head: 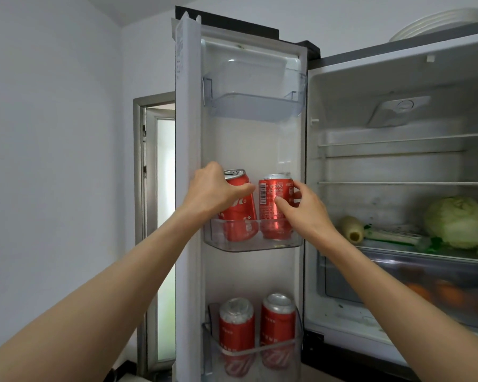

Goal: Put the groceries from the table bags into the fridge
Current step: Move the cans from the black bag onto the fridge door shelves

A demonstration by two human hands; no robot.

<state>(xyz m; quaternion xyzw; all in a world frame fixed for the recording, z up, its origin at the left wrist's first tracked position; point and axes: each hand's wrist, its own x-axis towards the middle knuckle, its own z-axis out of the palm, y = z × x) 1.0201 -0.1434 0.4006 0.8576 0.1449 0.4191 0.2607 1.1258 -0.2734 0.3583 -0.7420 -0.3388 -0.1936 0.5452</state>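
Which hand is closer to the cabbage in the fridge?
The right hand. It holds a red can in the middle door bin, on the side toward the cabbage. The left hand grips the tilted can farther left.

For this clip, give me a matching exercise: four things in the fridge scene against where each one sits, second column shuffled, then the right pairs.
Things:
1. left hand
2. right hand
3. cabbage
4. top door bin

Places or states:
A. on the glass shelf inside the fridge
B. grips the tilted can in the middle door bin
C. holds no cans
D. holds the upright can in the middle door bin

Pairs: 1-B, 2-D, 3-A, 4-C
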